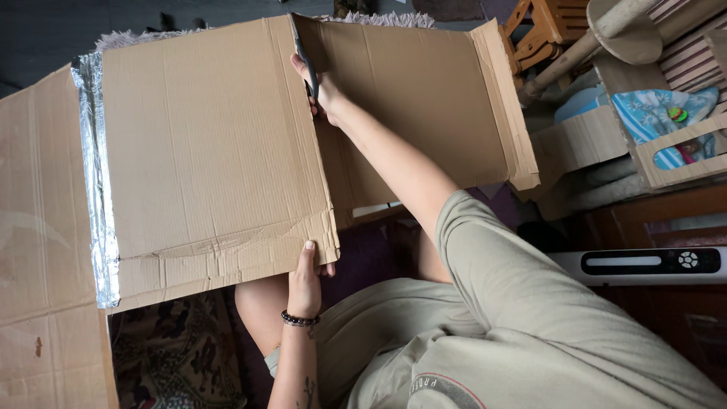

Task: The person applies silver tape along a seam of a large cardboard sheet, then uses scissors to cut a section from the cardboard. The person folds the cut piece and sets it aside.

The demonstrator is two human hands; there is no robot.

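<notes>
A large brown cardboard sheet [204,151] lies spread in front of me, with a strip of silver foil [97,174] along its left edge. My right hand [324,92] reaches over the sheet and grips dark-handled scissors [303,53], whose blades sit in a cut running from the far edge between the left panel and the right panel [424,98]. My left hand [305,276], a dark bead bracelet on its wrist, pinches the torn near edge of the left panel with the thumb on top.
Another flat cardboard piece [38,227] lies at the left. A cat tree with a rope post [575,53], a wooden stool [549,26] and a white device with a black panel [644,263] stand at the right. A patterned rug [174,356] lies below my knee.
</notes>
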